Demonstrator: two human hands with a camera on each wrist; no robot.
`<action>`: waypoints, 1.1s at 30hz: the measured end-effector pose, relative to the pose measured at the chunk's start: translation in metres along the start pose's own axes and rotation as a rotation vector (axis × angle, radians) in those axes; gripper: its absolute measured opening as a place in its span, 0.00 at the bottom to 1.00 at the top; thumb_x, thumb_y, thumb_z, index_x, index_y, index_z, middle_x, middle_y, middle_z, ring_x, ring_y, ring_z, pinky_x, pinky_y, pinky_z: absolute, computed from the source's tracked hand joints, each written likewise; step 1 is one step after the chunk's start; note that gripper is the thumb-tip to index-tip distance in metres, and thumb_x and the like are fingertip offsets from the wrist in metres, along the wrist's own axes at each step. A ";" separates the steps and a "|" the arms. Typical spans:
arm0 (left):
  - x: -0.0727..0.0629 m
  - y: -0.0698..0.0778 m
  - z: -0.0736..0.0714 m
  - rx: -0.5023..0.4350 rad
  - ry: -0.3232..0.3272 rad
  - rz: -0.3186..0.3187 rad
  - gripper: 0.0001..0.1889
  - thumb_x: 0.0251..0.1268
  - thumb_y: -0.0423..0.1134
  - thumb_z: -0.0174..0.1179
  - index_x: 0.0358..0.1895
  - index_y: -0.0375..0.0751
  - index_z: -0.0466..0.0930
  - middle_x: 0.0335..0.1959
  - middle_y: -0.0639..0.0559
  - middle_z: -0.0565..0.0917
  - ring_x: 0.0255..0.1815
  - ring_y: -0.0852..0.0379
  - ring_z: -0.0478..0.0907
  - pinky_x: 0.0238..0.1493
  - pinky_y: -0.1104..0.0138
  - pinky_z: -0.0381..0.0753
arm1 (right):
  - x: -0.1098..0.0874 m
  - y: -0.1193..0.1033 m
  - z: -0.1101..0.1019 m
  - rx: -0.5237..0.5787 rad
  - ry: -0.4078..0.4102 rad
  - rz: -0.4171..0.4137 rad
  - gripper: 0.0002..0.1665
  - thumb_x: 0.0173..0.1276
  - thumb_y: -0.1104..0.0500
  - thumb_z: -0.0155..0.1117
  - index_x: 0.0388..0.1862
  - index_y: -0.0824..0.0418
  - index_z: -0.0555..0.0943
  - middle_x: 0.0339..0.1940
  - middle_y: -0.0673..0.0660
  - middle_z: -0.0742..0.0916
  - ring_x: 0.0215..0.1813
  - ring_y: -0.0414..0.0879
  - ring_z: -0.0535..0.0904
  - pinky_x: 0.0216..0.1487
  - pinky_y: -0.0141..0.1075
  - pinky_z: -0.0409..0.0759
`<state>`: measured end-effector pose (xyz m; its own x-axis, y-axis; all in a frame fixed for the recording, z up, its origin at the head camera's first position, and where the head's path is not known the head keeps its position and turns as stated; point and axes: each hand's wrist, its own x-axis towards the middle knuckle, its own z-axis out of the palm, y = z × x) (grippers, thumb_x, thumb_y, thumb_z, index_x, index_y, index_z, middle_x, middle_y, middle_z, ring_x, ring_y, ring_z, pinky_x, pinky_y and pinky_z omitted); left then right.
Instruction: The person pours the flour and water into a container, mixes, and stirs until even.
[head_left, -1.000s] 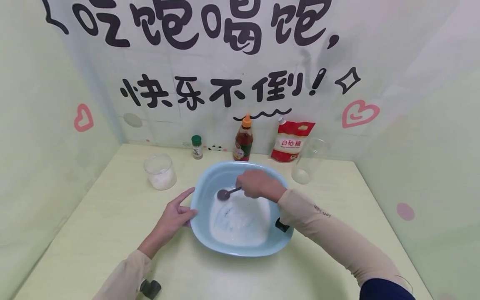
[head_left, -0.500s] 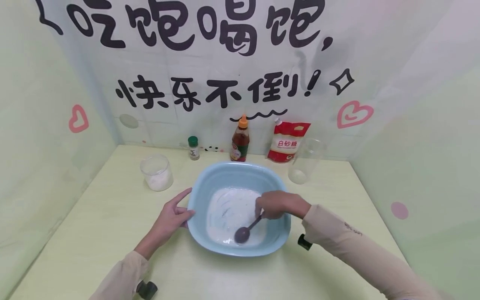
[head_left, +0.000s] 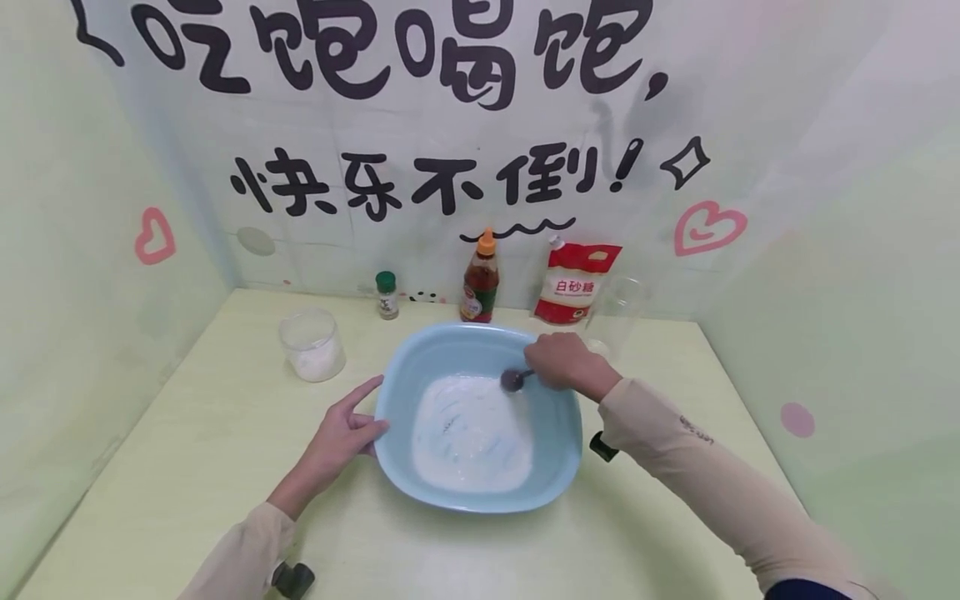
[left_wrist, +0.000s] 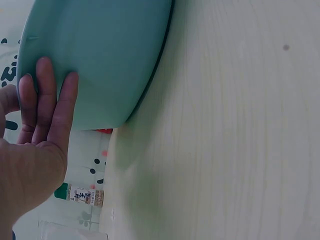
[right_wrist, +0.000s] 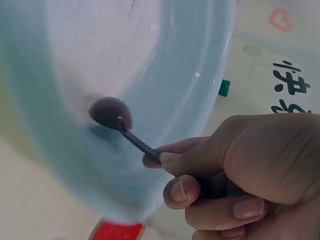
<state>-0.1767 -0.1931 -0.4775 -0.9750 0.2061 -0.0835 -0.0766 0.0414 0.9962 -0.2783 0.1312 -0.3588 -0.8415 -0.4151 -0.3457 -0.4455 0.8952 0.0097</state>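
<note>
A pale blue basin [head_left: 480, 500] stands on the table with a thin layer of white liquid [head_left: 472, 450] across its bottom. My left hand [head_left: 339, 433] is at its left side; straight fingers lie against the outer wall in the left wrist view, and the thumb touches the rim. My right hand [head_left: 562, 362] grips the handle of a dark spoon [head_left: 512, 381] over the basin's back right part. In the right wrist view, the spoon's bowl [right_wrist: 110, 112] is at the edge of the white liquid, and curled fingers hide the handle's end.
Behind the basin stand a green-capped seasoning jar [head_left: 387, 296], a sauce bottle [head_left: 480, 283] with an orange cap, a red and white sugar pouch [head_left: 573, 285] and a clear glass [head_left: 618, 308]. A glass of white powder [head_left: 313, 346] stands at the back left.
My right hand has swept the spoon from the basin's back left to its front, then to the back right. My left hand stays at the basin's left side.
</note>
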 end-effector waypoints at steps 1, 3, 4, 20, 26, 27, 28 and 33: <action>0.000 0.000 0.001 0.002 -0.001 0.002 0.40 0.65 0.26 0.59 0.79 0.35 0.50 0.31 0.32 0.88 0.27 0.57 0.87 0.32 0.62 0.88 | 0.004 -0.004 0.001 -0.003 0.014 -0.009 0.19 0.61 0.57 0.75 0.51 0.57 0.83 0.36 0.54 0.86 0.32 0.48 0.79 0.39 0.38 0.83; 0.001 0.001 0.002 0.004 0.000 0.005 0.40 0.65 0.26 0.59 0.79 0.35 0.50 0.31 0.31 0.87 0.27 0.57 0.87 0.31 0.62 0.88 | 0.010 -0.013 0.003 -0.016 0.037 -0.042 0.19 0.62 0.58 0.74 0.52 0.57 0.84 0.36 0.54 0.86 0.33 0.48 0.78 0.39 0.38 0.82; 0.001 0.001 0.002 0.003 0.002 0.007 0.40 0.65 0.26 0.58 0.79 0.34 0.51 0.31 0.31 0.88 0.27 0.57 0.87 0.31 0.62 0.88 | 0.014 -0.018 0.004 -0.032 0.048 -0.069 0.18 0.62 0.58 0.74 0.51 0.57 0.84 0.37 0.54 0.87 0.33 0.48 0.78 0.39 0.37 0.81; 0.002 -0.001 0.007 -0.012 0.004 -0.004 0.41 0.64 0.26 0.58 0.79 0.34 0.50 0.26 0.46 0.89 0.26 0.58 0.87 0.31 0.64 0.87 | 0.004 -0.064 0.031 0.074 -0.049 -0.290 0.17 0.66 0.59 0.70 0.52 0.43 0.87 0.39 0.44 0.85 0.38 0.42 0.76 0.41 0.33 0.76; 0.000 0.000 0.005 -0.010 0.005 -0.005 0.40 0.65 0.26 0.59 0.79 0.35 0.50 0.25 0.50 0.89 0.26 0.58 0.87 0.30 0.64 0.87 | -0.019 -0.035 0.032 0.092 -0.215 -0.227 0.13 0.67 0.60 0.69 0.47 0.43 0.89 0.40 0.45 0.87 0.40 0.43 0.76 0.46 0.35 0.78; 0.000 0.000 0.004 -0.007 0.005 -0.003 0.40 0.65 0.26 0.59 0.79 0.35 0.50 0.25 0.50 0.88 0.26 0.58 0.87 0.30 0.63 0.87 | -0.021 -0.028 0.030 0.086 -0.221 -0.209 0.12 0.67 0.61 0.68 0.45 0.45 0.89 0.40 0.46 0.87 0.40 0.44 0.76 0.47 0.37 0.78; 0.000 0.001 0.004 -0.005 0.005 -0.001 0.41 0.64 0.26 0.59 0.79 0.35 0.50 0.25 0.50 0.89 0.26 0.58 0.87 0.30 0.63 0.87 | -0.022 -0.020 0.028 0.081 -0.223 -0.184 0.11 0.67 0.61 0.68 0.44 0.47 0.89 0.39 0.47 0.86 0.40 0.44 0.75 0.48 0.38 0.79; 0.000 0.000 0.002 0.001 0.008 -0.005 0.41 0.65 0.26 0.59 0.79 0.36 0.50 0.25 0.49 0.89 0.26 0.58 0.87 0.30 0.63 0.87 | -0.017 0.009 0.014 0.108 -0.153 -0.034 0.07 0.66 0.63 0.67 0.42 0.53 0.85 0.35 0.52 0.84 0.38 0.49 0.77 0.43 0.40 0.81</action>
<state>-0.1762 -0.1913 -0.4775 -0.9763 0.1977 -0.0879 -0.0809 0.0431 0.9958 -0.2635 0.1489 -0.3661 -0.7665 -0.4230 -0.4833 -0.4305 0.8968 -0.1022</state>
